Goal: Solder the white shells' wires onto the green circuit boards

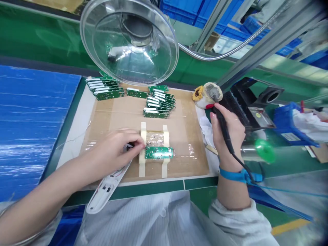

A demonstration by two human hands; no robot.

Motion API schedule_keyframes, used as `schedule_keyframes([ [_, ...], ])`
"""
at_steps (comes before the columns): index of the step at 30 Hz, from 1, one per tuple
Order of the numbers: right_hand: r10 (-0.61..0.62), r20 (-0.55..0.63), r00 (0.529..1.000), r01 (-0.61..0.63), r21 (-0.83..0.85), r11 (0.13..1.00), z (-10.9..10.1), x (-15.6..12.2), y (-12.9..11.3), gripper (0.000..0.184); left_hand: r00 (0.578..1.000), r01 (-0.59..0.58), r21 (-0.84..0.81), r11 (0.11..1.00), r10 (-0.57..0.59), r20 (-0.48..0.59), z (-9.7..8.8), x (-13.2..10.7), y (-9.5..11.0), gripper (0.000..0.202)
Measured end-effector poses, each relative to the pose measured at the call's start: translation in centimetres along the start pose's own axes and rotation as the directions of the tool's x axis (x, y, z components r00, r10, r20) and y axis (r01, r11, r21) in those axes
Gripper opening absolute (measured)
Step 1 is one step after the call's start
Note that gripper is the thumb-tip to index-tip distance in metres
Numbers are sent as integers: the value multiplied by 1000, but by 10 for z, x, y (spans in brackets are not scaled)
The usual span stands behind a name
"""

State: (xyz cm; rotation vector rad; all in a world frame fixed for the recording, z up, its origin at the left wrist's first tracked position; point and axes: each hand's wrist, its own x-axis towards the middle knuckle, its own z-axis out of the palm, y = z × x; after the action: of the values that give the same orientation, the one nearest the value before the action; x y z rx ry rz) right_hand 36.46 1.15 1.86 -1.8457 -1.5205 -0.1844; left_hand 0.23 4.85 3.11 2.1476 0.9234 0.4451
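Note:
My left hand (126, 145) is closed, thumb and fingertips pressed together at the left end of a green circuit board (159, 152). What the fingertips pinch is too small to make out. A long white plastic casing (105, 191) slants out from under this hand past the table's front edge. The board lies on a jig (155, 137) taped down with two masking-tape strips. In my right hand (230, 131) is a soldering iron (223, 126), its tip end at a pale round tip-cleaning pot (212, 93) with red and yellow parts.
Stacked circuit boards (105, 87) stand at the back left, more boards (160, 104) at back centre. A clear round lamp or magnifier (129, 41) hangs overhead. Right lie a black stand (256, 99), a solder spool (265, 150) and a blue bin (292, 124). A blue strap (233, 175) circles my right wrist.

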Motion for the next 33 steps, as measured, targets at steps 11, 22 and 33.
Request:
schedule_keyframes([
  [11,-306,366,879,81,516,853,5,-85,-80,49,961,-211,57,976,217,-170,-3,-80,0,28],
  [22,-402,377,835,112,598,793,19,-93,-94,52,885,-429,543,722,457,91,27,-45,23,42],
  [33,-80,14,997,60,529,847,11,-84,-88,25,861,-140,511,848,359,-360,41,-36,-5,21],
])
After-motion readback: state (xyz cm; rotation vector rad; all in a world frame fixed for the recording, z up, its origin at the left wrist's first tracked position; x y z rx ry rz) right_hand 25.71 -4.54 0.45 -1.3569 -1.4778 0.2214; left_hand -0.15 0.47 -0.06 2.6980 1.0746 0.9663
